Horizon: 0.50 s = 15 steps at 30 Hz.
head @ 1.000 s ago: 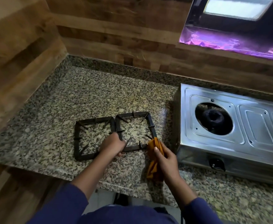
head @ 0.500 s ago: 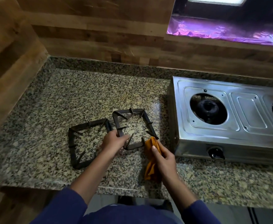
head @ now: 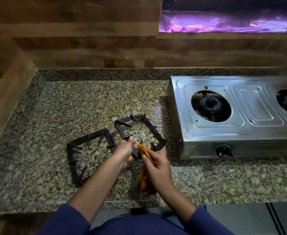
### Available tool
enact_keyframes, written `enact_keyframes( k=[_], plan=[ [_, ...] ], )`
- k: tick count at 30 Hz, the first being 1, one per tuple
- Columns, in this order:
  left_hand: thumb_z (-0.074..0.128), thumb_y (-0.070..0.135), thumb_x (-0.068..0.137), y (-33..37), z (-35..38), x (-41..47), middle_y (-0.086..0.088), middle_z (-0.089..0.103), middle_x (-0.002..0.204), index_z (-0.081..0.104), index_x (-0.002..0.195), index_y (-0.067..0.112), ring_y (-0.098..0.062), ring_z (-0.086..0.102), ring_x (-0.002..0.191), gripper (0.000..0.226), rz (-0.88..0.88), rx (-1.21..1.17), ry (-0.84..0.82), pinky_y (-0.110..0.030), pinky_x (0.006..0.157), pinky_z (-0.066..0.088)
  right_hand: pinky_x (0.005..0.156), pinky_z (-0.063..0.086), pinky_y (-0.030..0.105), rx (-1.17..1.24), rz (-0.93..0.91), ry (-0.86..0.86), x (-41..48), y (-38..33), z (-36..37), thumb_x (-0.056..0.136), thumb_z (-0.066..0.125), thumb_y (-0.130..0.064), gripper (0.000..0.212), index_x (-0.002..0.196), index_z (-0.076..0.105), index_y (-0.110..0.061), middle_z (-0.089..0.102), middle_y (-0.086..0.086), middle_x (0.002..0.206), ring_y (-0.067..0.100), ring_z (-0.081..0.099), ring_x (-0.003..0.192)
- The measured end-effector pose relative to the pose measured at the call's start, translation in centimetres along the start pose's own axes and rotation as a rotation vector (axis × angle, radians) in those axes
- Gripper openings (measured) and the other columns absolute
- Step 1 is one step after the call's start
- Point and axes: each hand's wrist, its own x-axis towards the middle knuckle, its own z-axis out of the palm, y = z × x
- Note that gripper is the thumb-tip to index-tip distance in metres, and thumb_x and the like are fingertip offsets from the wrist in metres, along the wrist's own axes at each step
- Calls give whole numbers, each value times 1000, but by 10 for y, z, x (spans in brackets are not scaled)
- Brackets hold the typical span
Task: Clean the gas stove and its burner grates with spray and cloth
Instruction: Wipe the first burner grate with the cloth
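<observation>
Left hand (head: 125, 149): you grip one grate (head: 153, 130) by its near corner.
Right hand (head: 157, 166): you pinch the orange cloth (head: 143, 181) against it.
Other grate (head: 88, 137): flat on the desk (head: 74, 102).

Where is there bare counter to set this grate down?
Bare granite behind the flat grate and held grate, up to the wooden wall, left of the stove; also the strip before the stove. Crowded around left hand, right hand, cloth.

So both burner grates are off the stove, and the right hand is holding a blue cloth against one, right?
Not quite: the head view shows the cloth that the right hand holds against the burner grate is orange, not blue. The rest holds.
</observation>
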Motion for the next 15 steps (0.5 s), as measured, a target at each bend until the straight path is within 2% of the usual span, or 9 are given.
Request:
enact_keyframes(
  k=[3,6,12,15],
  plan=[
    [43,36,103,1,3,-7,-11,70,105,57,108,10,-29,67,100,30,-6,-11,-12,-49,88,56,70,41,7,-77,-9,49,4,7,-13,89,66,-11,29,116,71,-22,56,-3,89,3,56,83],
    [42,40,102,-4,8,-6,-10,73,104,57,108,13,-30,68,100,32,0,-3,-18,-51,92,54,72,38,2,-183,-12,113,15,9,-19,87,65,-6,33,119,69,-14,54,-2,93,-3,53,83],
    [41,34,104,-2,5,-9,-14,71,101,55,97,12,-31,68,99,27,-15,-23,0,-50,88,56,74,47,17,-121,-112,-113,4,7,-21,85,68,-15,28,111,73,-22,59,-4,89,6,58,84],
    [42,39,102,-6,3,-8,-12,69,109,55,110,11,-31,66,102,32,-22,11,-25,-50,91,54,73,42,7,-193,-55,17,16,16,-27,86,65,-8,28,112,71,-17,56,-5,92,3,57,84]
  ],
)
